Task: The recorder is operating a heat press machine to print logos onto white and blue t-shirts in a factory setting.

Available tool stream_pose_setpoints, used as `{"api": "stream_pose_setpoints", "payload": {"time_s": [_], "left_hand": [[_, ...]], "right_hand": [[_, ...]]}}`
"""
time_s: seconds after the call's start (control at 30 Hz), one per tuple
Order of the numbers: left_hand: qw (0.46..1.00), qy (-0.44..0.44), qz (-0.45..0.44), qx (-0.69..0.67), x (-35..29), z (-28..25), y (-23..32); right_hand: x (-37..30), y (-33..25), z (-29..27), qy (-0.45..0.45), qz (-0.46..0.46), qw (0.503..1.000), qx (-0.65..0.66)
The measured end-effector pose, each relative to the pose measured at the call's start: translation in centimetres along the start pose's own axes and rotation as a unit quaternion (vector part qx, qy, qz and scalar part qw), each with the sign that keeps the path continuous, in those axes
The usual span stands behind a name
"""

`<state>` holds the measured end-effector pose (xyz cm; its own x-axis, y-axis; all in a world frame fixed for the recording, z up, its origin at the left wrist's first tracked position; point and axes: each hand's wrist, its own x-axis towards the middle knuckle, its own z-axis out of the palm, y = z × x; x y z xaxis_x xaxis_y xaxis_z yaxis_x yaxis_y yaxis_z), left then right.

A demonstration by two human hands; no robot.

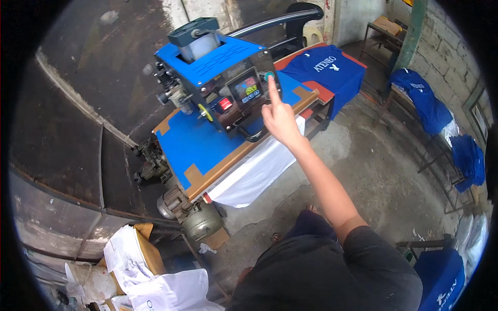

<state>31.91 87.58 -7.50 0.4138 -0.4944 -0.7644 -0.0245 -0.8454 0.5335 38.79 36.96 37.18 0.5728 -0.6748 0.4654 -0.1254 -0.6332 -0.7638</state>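
My right hand [281, 116] reaches up to a blue and black heat press machine [220, 67], its index finger stretched out and its other fingers curled, holding nothing. The fingertip touches a round green button [269, 76] on the front panel. Beside that button are a lit display [249, 88] and a red switch [225, 103]. Lower on the panel is a black curved handle [252, 137]. The machine stands over a blue table top [199, 150] with brown taped corners. A white cloth [254, 181] hangs below the table's near edge. My left hand is out of view.
A blue printed shirt [332, 65] lies on a red board at the table's far right. More blue shirts [423, 98] rest on racks along the right wall. A motor and tank [199, 220] sit under the table. White garments [168, 287] and a cardboard box [148, 251] are at lower left.
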Motion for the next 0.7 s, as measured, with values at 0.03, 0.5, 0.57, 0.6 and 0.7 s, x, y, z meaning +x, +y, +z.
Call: {"api": "stream_pose_setpoints", "payload": {"time_s": [0.03, 0.5, 0.57, 0.6, 0.7], "left_hand": [[1.0, -0.016, 0.007, 0.013, 0.6, -0.1, -0.2], [0.952, -0.079, 0.185, 0.23, 12.7, -3.5, 32.7], [0.965, -0.118, 0.212, 0.097, 14.2, -2.2, 37.6], [0.958, -0.159, 0.235, -0.042, 15.0, -1.6, 39.4], [0.925, -0.159, 0.345, -0.002, 15.6, 3.1, 52.3]], "right_hand": [[0.3, 0.4, -0.3, -0.001, -0.006, 1.0, -0.004], [-2.5, 3.0, -3.8, -0.067, -0.137, 0.961, 0.229], [-5.0, 3.0, -6.0, -0.132, -0.198, 0.941, 0.241], [-6.2, 4.0, -7.1, -0.183, -0.215, 0.927, 0.247], [-10.2, 12.9, -13.2, -0.324, -0.087, 0.925, 0.179]]}}
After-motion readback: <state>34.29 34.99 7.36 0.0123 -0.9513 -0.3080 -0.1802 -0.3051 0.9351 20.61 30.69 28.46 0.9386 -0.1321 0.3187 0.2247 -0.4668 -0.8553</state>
